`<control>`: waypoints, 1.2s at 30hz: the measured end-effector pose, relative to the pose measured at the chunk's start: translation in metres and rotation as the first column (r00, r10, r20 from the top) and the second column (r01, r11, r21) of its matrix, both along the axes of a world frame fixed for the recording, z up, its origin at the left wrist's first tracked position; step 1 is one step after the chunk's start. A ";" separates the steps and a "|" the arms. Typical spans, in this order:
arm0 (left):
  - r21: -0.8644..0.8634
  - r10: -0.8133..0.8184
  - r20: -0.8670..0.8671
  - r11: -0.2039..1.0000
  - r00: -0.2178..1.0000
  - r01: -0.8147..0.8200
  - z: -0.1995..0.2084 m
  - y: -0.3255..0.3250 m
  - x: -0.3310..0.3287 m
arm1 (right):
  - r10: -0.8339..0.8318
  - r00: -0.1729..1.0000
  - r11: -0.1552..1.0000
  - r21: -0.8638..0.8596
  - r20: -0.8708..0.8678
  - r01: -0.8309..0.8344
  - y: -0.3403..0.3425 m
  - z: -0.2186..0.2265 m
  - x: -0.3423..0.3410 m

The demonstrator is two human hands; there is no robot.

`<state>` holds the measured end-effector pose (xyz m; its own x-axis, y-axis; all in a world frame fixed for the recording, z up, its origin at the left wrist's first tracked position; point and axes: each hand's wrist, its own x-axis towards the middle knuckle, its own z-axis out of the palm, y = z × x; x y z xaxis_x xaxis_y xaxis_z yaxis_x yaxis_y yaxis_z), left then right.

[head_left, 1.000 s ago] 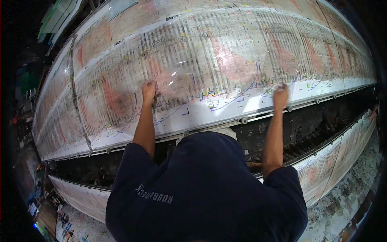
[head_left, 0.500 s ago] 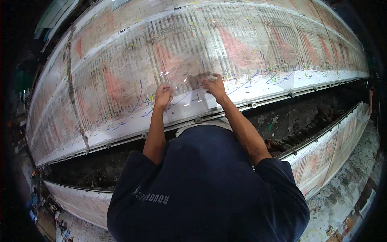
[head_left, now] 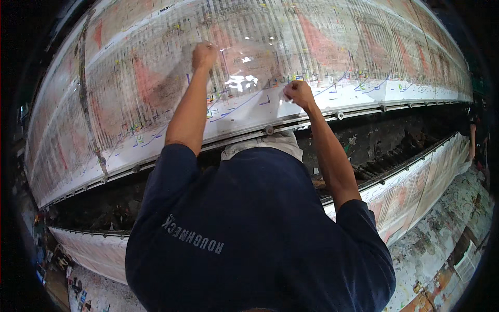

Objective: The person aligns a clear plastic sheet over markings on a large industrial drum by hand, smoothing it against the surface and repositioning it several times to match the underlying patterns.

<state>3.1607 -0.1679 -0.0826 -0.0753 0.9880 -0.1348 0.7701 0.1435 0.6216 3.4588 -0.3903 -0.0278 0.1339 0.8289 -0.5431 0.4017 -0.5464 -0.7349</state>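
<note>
A long printing table slopes up before me, its white border carrying blue pen curves and small coloured marks. Between my hands lies a glossy clear sheet, probably plastic film, which catches bright reflections; its outline is hard to follow. My left hand is closed in a pinch farther up the table, at what looks like the sheet's far left part. Nearer the table's front edge, my right hand is pinched at the sheet's near right part. The pinched edges themselves are too faint to make out.
A metal rail with round stops runs along the table's near edge. Below it is a dark gap, then a second printed table behind me. Another person's arm shows at the far right. The floor is stained.
My left hand has moved up and away over the table, while my right hand has shifted right and closed from spread fingers. Reflections on the clear sheet have grown brighter. The view has shifted slightly.
</note>
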 end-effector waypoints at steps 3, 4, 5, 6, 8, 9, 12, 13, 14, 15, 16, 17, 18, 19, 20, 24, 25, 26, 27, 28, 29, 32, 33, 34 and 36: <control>-0.072 0.002 -0.061 0.997 0.998 -0.006 0.023 0.017 0.010 | -0.031 0.999 0.998 0.061 0.040 0.028 0.006 -0.027 0.019; -0.074 0.005 -0.068 0.997 0.998 -0.010 0.019 0.022 -0.002 | 0.078 0.993 0.991 0.104 0.087 -0.087 0.015 -0.025 0.012; -0.021 0.013 -0.139 1.000 0.990 -0.016 0.014 0.030 -0.019 | 0.185 0.973 0.969 0.142 0.136 -0.204 0.022 -0.031 0.005; 0.032 0.022 -0.209 0.999 0.978 -0.016 0.010 0.038 -0.034 | 0.249 0.936 0.950 0.123 0.250 -0.286 0.031 -0.038 -0.003; 0.002 0.007 -0.237 1.000 0.971 -0.007 -0.008 0.046 -0.076 | 0.335 0.874 0.920 0.078 0.352 -0.384 0.039 -0.033 -0.032; -0.011 -0.022 -0.245 1.000 0.969 0.020 -0.014 0.047 -0.084 | 0.394 0.792 0.887 0.033 0.466 -0.461 0.043 -0.026 -0.040; -0.030 -0.037 -0.265 0.999 0.964 0.030 -0.019 0.049 -0.082 | 0.327 0.817 0.944 -0.115 0.474 -0.311 0.043 -0.012 -0.050; -0.038 -0.042 -0.266 0.999 0.963 0.033 -0.021 0.049 -0.083 | 0.293 0.823 0.956 -0.173 0.487 -0.238 0.044 -0.012 -0.052; -0.049 -0.034 -0.205 0.999 0.978 0.025 -0.023 0.049 -0.085 | 0.262 0.838 0.964 -0.178 0.479 -0.199 0.044 -0.019 -0.050; -0.060 -0.024 -0.142 0.998 0.990 0.015 -0.025 0.049 -0.087 | 0.265 0.839 0.963 -0.184 0.476 -0.199 0.044 -0.022 -0.050; -0.068 -0.023 -0.142 0.998 0.990 0.013 -0.027 0.049 -0.089 | 0.256 0.824 0.964 -0.201 0.505 -0.176 0.045 -0.026 -0.051; -0.039 -0.035 -0.157 0.999 0.987 0.029 -0.029 0.049 -0.091 | 0.248 0.808 0.964 -0.218 0.535 -0.152 0.044 -0.029 -0.050; -0.010 -0.046 -0.172 0.999 0.984 0.045 -0.030 0.049 -0.093 | 0.254 0.807 0.962 -0.224 0.533 -0.155 0.043 -0.032 -0.049; -0.017 -0.045 -0.171 0.999 0.984 0.043 -0.030 0.048 -0.094 | 0.259 0.815 0.962 -0.219 0.519 -0.166 0.042 -0.030 -0.049; -0.021 -0.053 -0.147 0.999 0.988 0.050 -0.029 0.047 -0.095 | 0.263 0.822 0.961 -0.212 0.504 -0.178 0.042 -0.029 -0.049; -0.044 -0.010 -0.130 0.999 0.991 0.004 -0.024 0.042 -0.092 | 0.237 0.845 0.966 -0.212 0.480 -0.151 0.043 -0.022 -0.050; -0.048 -0.012 -0.128 0.999 0.992 0.006 -0.022 0.042 -0.091 | 0.240 0.840 0.967 -0.196 0.486 -0.163 0.043 -0.020 -0.051; -0.054 0.002 -0.140 0.999 0.990 -0.009 -0.019 0.041 -0.089 | 0.242 0.836 0.968 -0.180 0.493 -0.174 0.043 -0.019 -0.051; -0.059 0.014 -0.151 0.998 0.988 -0.024 -0.016 0.039 -0.086 | 0.241 0.835 0.968 -0.185 0.494 -0.170 0.042 -0.017 -0.051; -0.060 0.016 -0.151 0.998 0.988 -0.025 -0.016 0.039 -0.088 | 0.245 0.840 0.966 -0.193 0.484 -0.171 0.043 -0.016 -0.052; -0.065 0.037 -0.144 0.997 0.989 -0.046 -0.017 0.038 -0.089 | 0.249 0.845 0.964 -0.201 0.473 -0.172 0.044 -0.014 -0.052; -0.065 0.066 -0.143 0.995 0.987 -0.076 -0.018 0.036 -0.088 | 0.248 0.860 0.959 -0.240 0.446 -0.153 0.046 -0.013 -0.054; -0.057 0.072 -0.149 0.995 0.986 -0.081 -0.019 0.036 -0.087 | 0.253 0.860 0.958 -0.242 0.443 -0.157 0.046 -0.013 -0.053; -0.060 0.089 -0.158 0.993 0.983 -0.100 -0.019 0.032 -0.090 | 0.272 0.847 0.953 -0.250 0.456 -0.171 0.048 -0.010 -0.055; -0.013 0.073 -0.077 0.997 0.994 -0.074 -0.020 0.030 -0.091 | 0.242 0.858 0.968 -0.180 0.453 -0.178 0.044 -0.008 -0.056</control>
<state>3.0698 -0.1378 -0.1027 -0.1587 0.9772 -0.1411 0.8021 0.2109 0.5587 3.4028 -0.3460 -0.0358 0.2292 0.7945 -0.5624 0.7961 -0.4855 -0.3614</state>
